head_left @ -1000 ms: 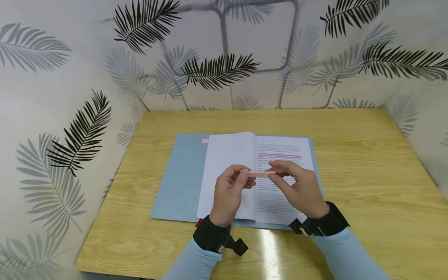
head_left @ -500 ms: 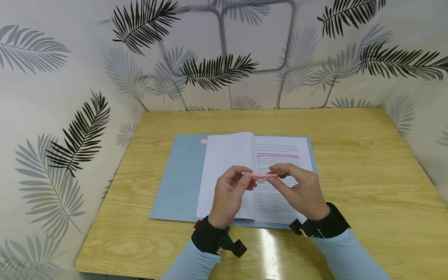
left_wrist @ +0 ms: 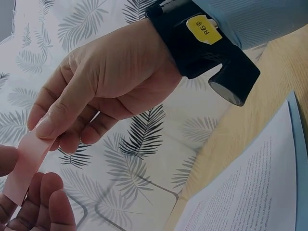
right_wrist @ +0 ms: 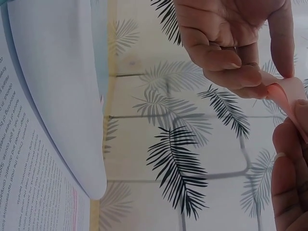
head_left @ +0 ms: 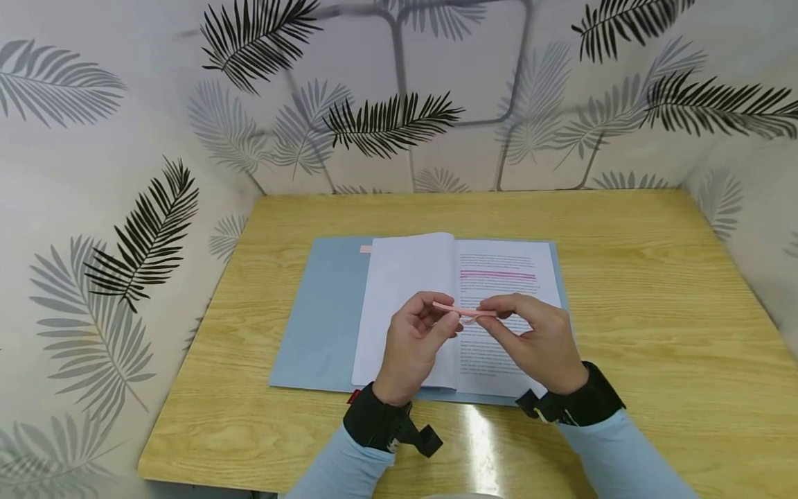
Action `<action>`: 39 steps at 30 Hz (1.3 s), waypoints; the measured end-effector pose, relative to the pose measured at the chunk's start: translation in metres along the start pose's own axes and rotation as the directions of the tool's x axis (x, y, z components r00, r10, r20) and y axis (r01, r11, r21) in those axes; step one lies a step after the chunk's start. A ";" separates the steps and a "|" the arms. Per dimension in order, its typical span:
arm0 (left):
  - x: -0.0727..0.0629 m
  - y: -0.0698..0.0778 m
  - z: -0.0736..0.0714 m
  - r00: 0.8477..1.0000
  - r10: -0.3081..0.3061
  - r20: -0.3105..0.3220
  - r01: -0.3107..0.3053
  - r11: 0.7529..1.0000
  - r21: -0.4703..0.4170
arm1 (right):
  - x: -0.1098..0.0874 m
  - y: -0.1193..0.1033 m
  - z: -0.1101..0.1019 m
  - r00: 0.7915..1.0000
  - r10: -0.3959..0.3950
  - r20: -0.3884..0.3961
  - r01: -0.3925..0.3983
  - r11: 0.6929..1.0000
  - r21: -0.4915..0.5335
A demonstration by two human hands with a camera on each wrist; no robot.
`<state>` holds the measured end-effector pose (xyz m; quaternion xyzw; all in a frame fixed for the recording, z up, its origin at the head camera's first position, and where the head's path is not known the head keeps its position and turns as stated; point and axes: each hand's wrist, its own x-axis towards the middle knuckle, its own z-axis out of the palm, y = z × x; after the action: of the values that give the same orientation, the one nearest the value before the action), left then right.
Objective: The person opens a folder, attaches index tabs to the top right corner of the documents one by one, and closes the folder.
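On my left wrist feed, toward one o'clock, I can read a yellow label (left_wrist: 204, 30) on the black wristband (left_wrist: 187, 62): "R右", then a small character I can't make out. On the right wrist feed, between eight and nine o'clock, the printed page (right_wrist: 29, 159) is in English; I pick out "China is the most representative" and "domestic". From the head camera, at four o'clock, its lines are too small for me to read.

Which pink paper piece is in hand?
The pink paper strip, pinched by left hand and right hand; the pale-pink paper tab sits untouched beside the white left page.
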<state>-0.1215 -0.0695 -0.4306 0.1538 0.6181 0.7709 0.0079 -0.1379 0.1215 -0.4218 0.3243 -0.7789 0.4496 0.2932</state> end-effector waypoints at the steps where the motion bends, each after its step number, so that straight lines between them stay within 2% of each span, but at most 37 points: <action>1: 0.000 0.000 0.000 1.000 -0.003 0.008 0.003 1.000 -0.005 | 0.000 0.000 0.000 1.000 -0.004 -0.002 0.004 1.000 -0.001; 13: 0.000 -0.003 0.000 0.996 -0.025 0.091 0.026 0.999 -0.020 | -0.003 0.006 0.002 0.999 -0.041 -0.024 0.041 0.999 0.001; 21: 0.000 -0.003 -0.003 0.991 -0.044 0.127 0.044 0.999 0.002 | -0.008 0.011 0.004 0.999 0.045 -0.030 -0.042 0.995 0.087; 25: 0.000 -0.002 -0.001 0.994 -0.026 0.105 0.021 0.999 0.042 | -0.010 0.010 0.004 0.996 0.078 -0.035 -0.073 0.991 0.109; 27: 0.000 -0.004 0.001 0.997 0.028 0.068 -0.036 0.992 0.119 | -0.010 0.008 0.004 0.996 0.080 -0.026 -0.077 0.994 0.082; 29: 0.000 -0.007 0.003 0.992 0.120 0.026 -0.123 0.961 0.249 | -0.011 0.007 0.004 0.998 0.069 -0.014 -0.068 0.997 0.047; 30: -0.001 -0.009 0.003 0.984 0.180 0.009 -0.173 0.928 0.330 | -0.012 0.007 0.005 0.998 0.061 -0.008 -0.061 0.998 0.030; 31: -0.001 -0.011 0.004 0.971 0.239 -0.004 -0.217 0.887 0.407 | -0.012 0.007 0.005 0.999 0.053 -0.006 -0.053 0.998 0.014; 33: -0.001 -0.014 0.005 0.936 0.352 -0.018 -0.288 0.793 0.537 | -0.013 0.007 0.006 0.999 0.042 -0.012 -0.042 0.999 -0.011; 35: -0.002 -0.015 0.005 0.901 0.433 -0.016 -0.333 0.716 0.614 | -0.013 0.008 0.006 0.999 0.036 -0.032 -0.037 0.999 -0.030; 36: -0.002 -0.015 0.006 0.886 0.463 -0.012 -0.351 0.687 0.637 | -0.014 0.008 0.007 0.998 0.037 -0.042 -0.039 0.999 -0.039; 39: -0.003 -0.015 0.006 0.855 0.519 0.006 -0.388 0.632 0.671 | -0.014 0.008 0.008 0.997 0.044 -0.060 -0.047 0.998 -0.050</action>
<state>-0.1201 -0.0609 -0.4441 0.2242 0.7846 0.4946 -0.2991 -0.1367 0.1210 -0.4398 0.2854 -0.7884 0.4454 0.3139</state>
